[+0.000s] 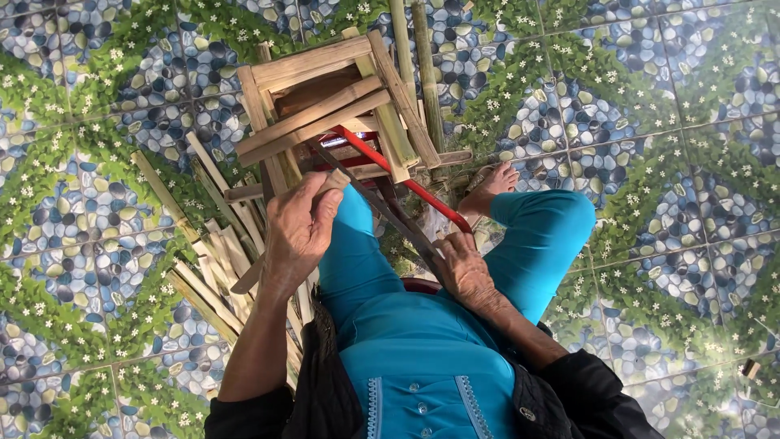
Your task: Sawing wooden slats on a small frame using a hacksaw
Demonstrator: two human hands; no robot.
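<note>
My left hand (299,232) is closed around a flat bamboo slat (246,282) whose far end rests against a small bamboo frame (325,97) shaped like a stool. My right hand (461,268) grips the handle end of a hacksaw (382,167) with a red bow. Its dark blade runs diagonally up to the underside of the frame. The frame stands tilted on the floor in front of my knees, which are clothed in blue. My bare foot (494,183) lies just to the right of the saw.
A heap of cut bamboo slats (213,264) lies on the floor to the left of my left arm. Two long green bamboo poles (416,65) stretch away behind the frame. The floor (666,162) is tiled in a pebble and leaf pattern.
</note>
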